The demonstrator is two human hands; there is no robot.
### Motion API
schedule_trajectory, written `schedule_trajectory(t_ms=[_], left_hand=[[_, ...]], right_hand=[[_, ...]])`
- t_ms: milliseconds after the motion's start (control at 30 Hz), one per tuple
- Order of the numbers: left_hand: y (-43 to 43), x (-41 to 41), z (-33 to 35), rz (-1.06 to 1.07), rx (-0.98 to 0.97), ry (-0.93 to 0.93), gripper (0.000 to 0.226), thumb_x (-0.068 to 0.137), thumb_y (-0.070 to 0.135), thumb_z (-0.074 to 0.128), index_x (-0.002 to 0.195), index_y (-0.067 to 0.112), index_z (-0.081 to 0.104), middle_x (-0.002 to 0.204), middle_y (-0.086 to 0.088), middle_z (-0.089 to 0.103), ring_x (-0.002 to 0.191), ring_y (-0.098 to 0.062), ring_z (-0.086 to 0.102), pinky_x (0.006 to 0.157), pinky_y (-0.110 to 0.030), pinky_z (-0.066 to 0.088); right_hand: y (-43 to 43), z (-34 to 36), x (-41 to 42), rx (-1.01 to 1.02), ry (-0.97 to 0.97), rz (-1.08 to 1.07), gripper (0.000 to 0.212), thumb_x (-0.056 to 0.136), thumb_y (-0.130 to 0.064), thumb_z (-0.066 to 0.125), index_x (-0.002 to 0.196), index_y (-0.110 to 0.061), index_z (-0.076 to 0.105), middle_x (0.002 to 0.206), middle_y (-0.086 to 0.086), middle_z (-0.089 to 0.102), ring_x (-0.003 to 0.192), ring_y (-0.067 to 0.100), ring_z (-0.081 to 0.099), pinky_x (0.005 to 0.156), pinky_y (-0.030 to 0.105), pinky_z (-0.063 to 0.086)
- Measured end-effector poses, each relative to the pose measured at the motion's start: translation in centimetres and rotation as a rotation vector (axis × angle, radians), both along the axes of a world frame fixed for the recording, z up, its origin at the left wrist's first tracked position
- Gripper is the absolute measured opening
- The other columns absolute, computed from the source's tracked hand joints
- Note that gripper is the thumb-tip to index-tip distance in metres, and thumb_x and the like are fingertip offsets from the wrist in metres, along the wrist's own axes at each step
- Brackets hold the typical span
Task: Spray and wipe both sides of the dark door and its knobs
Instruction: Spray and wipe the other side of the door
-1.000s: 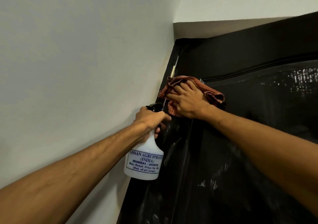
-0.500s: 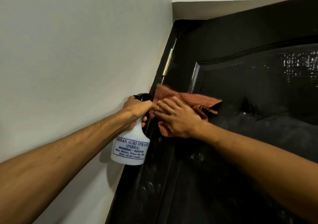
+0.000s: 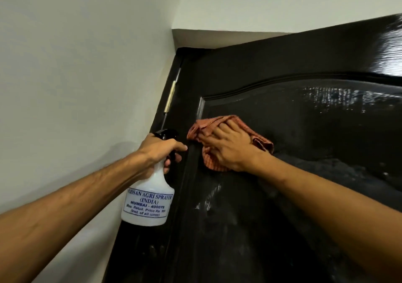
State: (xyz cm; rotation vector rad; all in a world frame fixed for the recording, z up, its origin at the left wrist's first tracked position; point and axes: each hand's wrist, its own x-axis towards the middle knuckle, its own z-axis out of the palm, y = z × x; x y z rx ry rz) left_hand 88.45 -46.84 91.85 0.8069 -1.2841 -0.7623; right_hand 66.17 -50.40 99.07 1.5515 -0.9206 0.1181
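The dark door point(image 3: 282, 206) is seen from 2 to 6 o'clock, with a pale wall point(image 3: 76, 76) at 9 o'clock. A white spray bottle point(image 3: 148, 202) is gripped round its neck by the left hand point(image 3: 156, 152). Toward 3 o'clock from it, an orange cloth point(image 3: 202, 130) is pressed against the door by the right hand point(image 3: 230, 150), fingers straight.

- Dark door point(image 3: 282, 217): running off the right and bottom edges of the frame, with its upper right corner smearing into blurred glare.
- Spray bottle point(image 3: 150, 195): neck and trigger sitting mostly hidden under the left hand point(image 3: 158, 150) gripping them. Label print curving out of sight at its right end.
- Cloth point(image 3: 205, 128): middle lying covered by the right hand point(image 3: 230, 150) pressing on it.
- Left forearm point(image 3: 65, 217), right forearm point(image 3: 326, 206): passing out at the lower left and lower right.
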Motion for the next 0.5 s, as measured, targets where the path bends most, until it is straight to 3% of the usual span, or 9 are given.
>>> schedule_trajectory(t_ms=[67,167,233,333,400,500], left_hand=[[1.1,-2.0,1.3,-0.032,-0.02,-0.017,0.026,0.085,0.016,0.08,0.102,-0.003,0.074,0.082,-0.018,0.074,0.044,-0.012,0.044,0.041,-0.023,0.04],[2.4,-3.7,2.4,-0.053,-0.064,-0.025,0.023,0.085,0.014,0.08,0.099,-0.003,0.074,0.093,-0.024,0.077,0.043,-0.012,0.043,0.041,-0.023,0.04],[3.2,-5.1,3.0,-0.059,-0.081,-0.037,0.024,0.084,0.014,0.08,0.1,-0.003,0.075,0.099,-0.028,0.076,0.042,-0.011,0.043,0.042,-0.023,0.04],[5.1,-7.9,4.0,-0.112,-0.112,-0.059,0.022,0.084,0.014,0.081,0.096,-0.003,0.074,0.099,-0.029,0.075,0.041,-0.011,0.042,0.045,-0.025,0.039],[6.4,-10.4,4.7,-0.171,-0.119,-0.097,0.02,0.084,0.015,0.081,0.091,-0.002,0.074,0.097,-0.026,0.076,0.042,-0.012,0.042,0.046,-0.025,0.039],[8.3,-14.2,4.7,-0.284,-0.122,-0.122,0.025,0.083,0.017,0.083,0.094,-0.004,0.074,0.093,-0.022,0.078,0.042,-0.011,0.042,0.046,-0.025,0.038]], right_hand=[[2.4,2.4,-2.9,-0.093,-0.187,0.031,0.058,0.092,-0.045,0.034,0.14,-0.027,0.062,0.133,0.013,0.065,0.125,0.037,0.057,0.115,0.052,0.033],[3.3,0.3,-5.0,-0.071,-0.075,-0.013,0.06,0.096,-0.043,0.031,0.151,-0.026,0.049,0.159,0.012,0.042,0.147,0.034,0.038,0.122,0.051,0.022],[4.0,-1.6,-6.0,-0.034,-0.017,0.02,0.059,0.096,-0.042,0.032,0.151,-0.027,0.05,0.155,0.009,0.048,0.143,0.032,0.045,0.121,0.048,0.021],[7.1,-0.2,-9.7,-0.174,-0.215,0.085,0.058,0.099,-0.039,0.038,0.155,-0.026,0.042,0.14,0.007,0.055,0.129,0.032,0.05,0.118,0.049,0.029],[10.3,1.0,-13.7,-0.282,-0.376,0.073,0.059,0.102,-0.04,0.037,0.159,-0.027,0.032,0.143,0.006,0.05,0.131,0.032,0.046,0.119,0.05,0.027],[14.4,0.9,-19.3,-0.396,-0.466,0.04,0.059,0.105,-0.042,0.037,0.161,-0.029,0.027,0.151,0.008,0.045,0.135,0.033,0.041,0.121,0.051,0.025]])
